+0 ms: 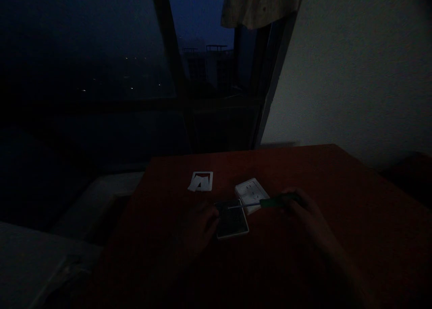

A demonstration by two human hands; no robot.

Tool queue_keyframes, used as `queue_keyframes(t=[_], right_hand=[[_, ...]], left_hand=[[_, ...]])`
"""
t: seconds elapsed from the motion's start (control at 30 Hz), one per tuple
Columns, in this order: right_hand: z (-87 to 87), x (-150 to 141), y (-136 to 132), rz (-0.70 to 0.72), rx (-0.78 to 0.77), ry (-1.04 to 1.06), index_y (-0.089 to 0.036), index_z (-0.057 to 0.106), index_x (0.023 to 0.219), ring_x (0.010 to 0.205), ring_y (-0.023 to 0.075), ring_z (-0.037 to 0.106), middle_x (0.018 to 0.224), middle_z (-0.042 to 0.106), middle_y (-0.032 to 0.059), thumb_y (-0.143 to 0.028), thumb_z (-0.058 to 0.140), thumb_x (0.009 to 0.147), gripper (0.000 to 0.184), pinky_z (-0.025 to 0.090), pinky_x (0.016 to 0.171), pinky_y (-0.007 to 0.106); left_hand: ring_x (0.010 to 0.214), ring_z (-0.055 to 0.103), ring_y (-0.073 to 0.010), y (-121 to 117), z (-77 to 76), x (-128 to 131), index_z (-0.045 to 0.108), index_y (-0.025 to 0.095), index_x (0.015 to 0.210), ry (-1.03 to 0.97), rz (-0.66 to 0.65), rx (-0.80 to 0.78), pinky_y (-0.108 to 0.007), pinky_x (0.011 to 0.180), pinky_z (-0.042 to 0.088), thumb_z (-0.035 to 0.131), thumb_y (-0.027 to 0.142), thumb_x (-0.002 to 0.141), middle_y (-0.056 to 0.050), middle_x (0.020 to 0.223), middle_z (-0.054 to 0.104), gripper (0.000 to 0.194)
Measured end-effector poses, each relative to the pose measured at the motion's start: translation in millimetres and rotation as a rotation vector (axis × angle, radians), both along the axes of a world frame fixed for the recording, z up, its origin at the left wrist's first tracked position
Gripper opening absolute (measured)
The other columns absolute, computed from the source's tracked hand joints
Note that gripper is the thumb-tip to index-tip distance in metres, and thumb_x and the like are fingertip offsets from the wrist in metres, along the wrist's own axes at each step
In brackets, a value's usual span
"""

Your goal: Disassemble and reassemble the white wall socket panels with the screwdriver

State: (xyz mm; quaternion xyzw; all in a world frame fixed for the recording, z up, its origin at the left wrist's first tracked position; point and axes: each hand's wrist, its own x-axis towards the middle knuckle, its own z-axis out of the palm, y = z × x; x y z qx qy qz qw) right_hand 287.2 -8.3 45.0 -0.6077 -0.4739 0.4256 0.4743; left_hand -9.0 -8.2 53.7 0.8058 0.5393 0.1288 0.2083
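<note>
Where the white-rimmed panel [232, 223] is touched at left by the left hand [201, 224], pinching is indiscernible. A green-handled screwdriver [270, 202] is gripped by the right hand [303, 206].

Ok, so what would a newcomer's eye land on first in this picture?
Probably the pale slotted socket near the middle of the reddish table, with a white square frame farther back to its left. Then the green-handled screwdriver in the right hand, its shaft over the dark square piece by the left hand.
</note>
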Motion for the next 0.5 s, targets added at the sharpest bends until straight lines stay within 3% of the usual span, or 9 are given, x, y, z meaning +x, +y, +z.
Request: queue_keyframes(t=[0.23,0.5], right_hand=[[-30.9,-4.2,-19.7,-0.119,-0.118,0.270,-0.023,0.062,0.097,0.068,0.0174,0.059,0.078,0.064,-0.0004,-0.045,0.067,0.072,0.034,0.044,0.058,0.026],[-42.4,-6.1,-31.2,-0.122,-0.175,0.301,-0.024,0.061,0.101,0.071,0.0190,0.061,0.081,0.065,0.0000,-0.046,0.065,0.076,0.033,0.045,0.060,0.027]], left_hand=[[0.087,0.057,-0.0189,9.1,5.1,4.0,0.057,0.023,0.092,0.104,-0.099,-0.037,-0.027,0.071,0.041,0.049,0.018,0.087,-0.003,0.097,0.061,0.011],[0.073,0.057,-0.0171,22.9,11.8,9.5,0.053,0.021,0.082,0.180,-0.154,-0.097,-0.024,0.059,0.037,0.052,0.016,0.081,-0.001,0.083,0.063,0.006]])
